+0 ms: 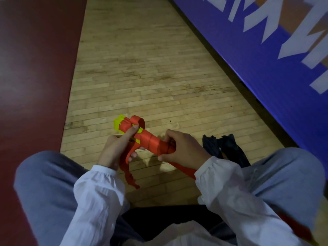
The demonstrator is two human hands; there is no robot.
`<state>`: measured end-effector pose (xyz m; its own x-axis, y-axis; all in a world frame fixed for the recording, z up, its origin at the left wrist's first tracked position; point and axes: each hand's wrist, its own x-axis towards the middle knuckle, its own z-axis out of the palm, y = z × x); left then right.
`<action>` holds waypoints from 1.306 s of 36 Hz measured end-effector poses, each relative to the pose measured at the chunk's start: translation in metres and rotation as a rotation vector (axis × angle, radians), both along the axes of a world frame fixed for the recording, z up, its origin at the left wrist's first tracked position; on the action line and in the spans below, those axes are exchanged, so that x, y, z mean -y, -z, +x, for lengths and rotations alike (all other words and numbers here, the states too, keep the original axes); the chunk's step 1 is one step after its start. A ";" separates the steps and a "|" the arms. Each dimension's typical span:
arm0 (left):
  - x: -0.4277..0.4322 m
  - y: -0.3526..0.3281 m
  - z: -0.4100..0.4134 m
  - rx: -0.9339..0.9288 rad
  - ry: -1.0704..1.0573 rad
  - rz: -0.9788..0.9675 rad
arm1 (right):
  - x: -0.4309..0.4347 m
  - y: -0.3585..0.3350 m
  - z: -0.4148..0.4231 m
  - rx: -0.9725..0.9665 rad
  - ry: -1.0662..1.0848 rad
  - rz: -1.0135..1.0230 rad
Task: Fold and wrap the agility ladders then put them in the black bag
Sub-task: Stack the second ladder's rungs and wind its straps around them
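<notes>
A pale wooden plank floor (142,71) runs down the middle of the hall. Its left edge meets a dark red painted zone (35,77). Along its right edge stands a blue padded banner (266,59) with large white letters (248,20), a dark strip (257,107) at its foot.

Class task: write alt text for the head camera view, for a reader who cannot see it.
A seated person holds a bundled agility ladder, yellow rungs wrapped in red strap, over a wooden floor. The left hand holds the yellow end, the right hand grips the red end. A black bag lies by the right knee.
</notes>
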<state>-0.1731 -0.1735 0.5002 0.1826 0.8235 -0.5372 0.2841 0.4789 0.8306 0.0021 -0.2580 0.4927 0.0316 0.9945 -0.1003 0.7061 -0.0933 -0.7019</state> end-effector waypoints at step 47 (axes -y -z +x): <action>-0.008 0.000 -0.009 0.156 0.166 -0.092 | 0.005 -0.003 0.017 -0.178 0.080 -0.249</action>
